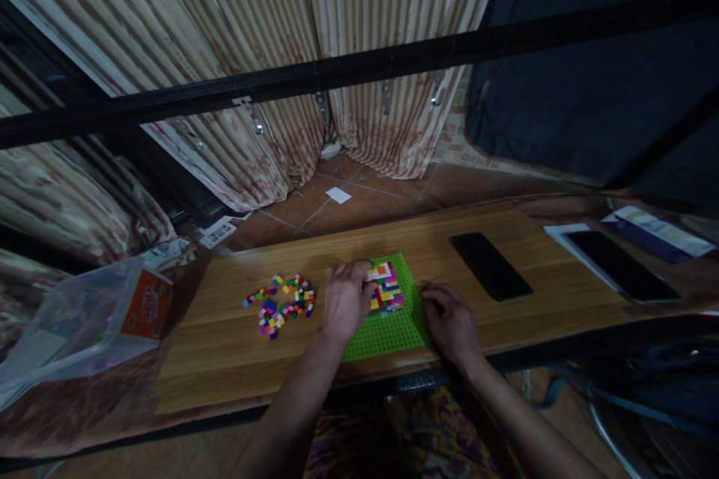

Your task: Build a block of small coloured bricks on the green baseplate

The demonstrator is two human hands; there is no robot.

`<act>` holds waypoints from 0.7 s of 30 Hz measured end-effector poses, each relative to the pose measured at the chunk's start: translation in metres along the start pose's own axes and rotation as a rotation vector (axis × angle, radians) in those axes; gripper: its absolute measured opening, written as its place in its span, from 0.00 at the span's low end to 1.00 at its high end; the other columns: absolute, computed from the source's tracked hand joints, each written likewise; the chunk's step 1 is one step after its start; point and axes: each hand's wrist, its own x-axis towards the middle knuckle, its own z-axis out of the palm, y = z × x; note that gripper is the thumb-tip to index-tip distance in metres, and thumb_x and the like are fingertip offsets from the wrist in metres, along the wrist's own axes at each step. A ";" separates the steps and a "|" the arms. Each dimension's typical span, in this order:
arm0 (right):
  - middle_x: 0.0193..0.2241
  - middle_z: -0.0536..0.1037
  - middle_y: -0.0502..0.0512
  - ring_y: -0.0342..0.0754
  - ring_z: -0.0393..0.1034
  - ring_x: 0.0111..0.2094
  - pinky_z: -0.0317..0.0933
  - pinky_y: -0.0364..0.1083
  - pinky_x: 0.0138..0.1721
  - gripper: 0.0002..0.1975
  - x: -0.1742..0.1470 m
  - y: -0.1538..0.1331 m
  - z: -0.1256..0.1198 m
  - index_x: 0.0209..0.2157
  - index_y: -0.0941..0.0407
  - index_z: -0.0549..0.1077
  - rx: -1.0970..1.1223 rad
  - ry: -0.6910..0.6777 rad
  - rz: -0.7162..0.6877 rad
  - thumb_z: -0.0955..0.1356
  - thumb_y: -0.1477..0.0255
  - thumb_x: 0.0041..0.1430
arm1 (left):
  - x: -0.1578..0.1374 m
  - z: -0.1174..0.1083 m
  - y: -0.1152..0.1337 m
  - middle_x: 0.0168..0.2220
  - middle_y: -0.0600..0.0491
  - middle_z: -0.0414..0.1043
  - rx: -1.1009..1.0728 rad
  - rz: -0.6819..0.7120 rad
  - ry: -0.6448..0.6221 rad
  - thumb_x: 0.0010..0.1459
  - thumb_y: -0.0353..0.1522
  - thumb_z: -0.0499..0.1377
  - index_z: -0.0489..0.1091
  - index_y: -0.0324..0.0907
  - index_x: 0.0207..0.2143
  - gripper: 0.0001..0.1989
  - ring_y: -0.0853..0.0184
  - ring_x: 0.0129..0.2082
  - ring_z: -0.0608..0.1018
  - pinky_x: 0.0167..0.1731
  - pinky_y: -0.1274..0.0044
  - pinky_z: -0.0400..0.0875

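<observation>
Brick patch (389,292) near green baseplate's (387,338) far edge; left hand's (347,298) curled fingertips at patch's left side. Right hand (454,325) curled at plate's right edge. Can't tell either grip.

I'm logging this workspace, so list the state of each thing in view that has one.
Green baseplate: flat, partly covered
Assembled bricks: set on the baseplate, partly hidden
Loose bricks: spread out in a cluster
Left hand: fingers bent over the assembled bricks; grip unclear
Right hand: fingers curled at the baseplate's right edge
Left black slab: flat, face dark
Right black slab: flat, face dark
Clear bin: things inside
Curtains: hanging in folds
</observation>
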 end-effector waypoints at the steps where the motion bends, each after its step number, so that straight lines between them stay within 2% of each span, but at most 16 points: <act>1: 0.39 0.75 0.59 0.51 0.71 0.41 0.65 0.51 0.44 0.10 0.000 0.000 0.000 0.32 0.56 0.74 0.004 -0.002 0.001 0.61 0.72 0.57 | -0.003 0.001 -0.001 0.36 0.51 0.74 -0.006 0.008 0.016 0.54 0.30 0.58 0.69 0.43 0.41 0.10 0.61 0.39 0.71 0.43 0.68 0.63; 4: 0.39 0.76 0.59 0.51 0.71 0.41 0.65 0.51 0.43 0.10 0.000 -0.001 -0.001 0.33 0.56 0.74 0.008 -0.002 0.009 0.61 0.71 0.57 | -0.011 0.005 -0.002 0.38 0.52 0.74 -0.029 0.058 0.051 0.57 0.31 0.56 0.70 0.44 0.39 0.07 0.62 0.40 0.71 0.43 0.69 0.63; 11: 0.38 0.75 0.59 0.51 0.71 0.40 0.65 0.50 0.43 0.10 0.000 -0.003 -0.002 0.33 0.56 0.74 -0.014 -0.023 0.015 0.61 0.72 0.57 | -0.021 0.010 -0.003 0.40 0.52 0.73 -0.017 0.123 0.127 0.60 0.31 0.53 0.72 0.45 0.41 0.10 0.63 0.40 0.70 0.43 0.69 0.64; 16: 0.38 0.76 0.58 0.51 0.71 0.40 0.65 0.50 0.43 0.10 -0.001 0.000 -0.001 0.33 0.56 0.74 -0.017 -0.031 0.013 0.61 0.72 0.56 | -0.025 0.010 -0.001 0.42 0.50 0.73 0.055 0.167 0.102 0.59 0.28 0.52 0.72 0.44 0.43 0.12 0.62 0.41 0.70 0.41 0.68 0.65; 21: 0.38 0.75 0.58 0.50 0.71 0.40 0.65 0.49 0.42 0.10 -0.002 0.002 -0.001 0.33 0.56 0.73 -0.038 -0.026 -0.003 0.61 0.71 0.57 | -0.027 0.013 0.002 0.43 0.50 0.71 0.049 0.132 0.081 0.59 0.27 0.52 0.71 0.44 0.44 0.13 0.62 0.43 0.69 0.43 0.69 0.65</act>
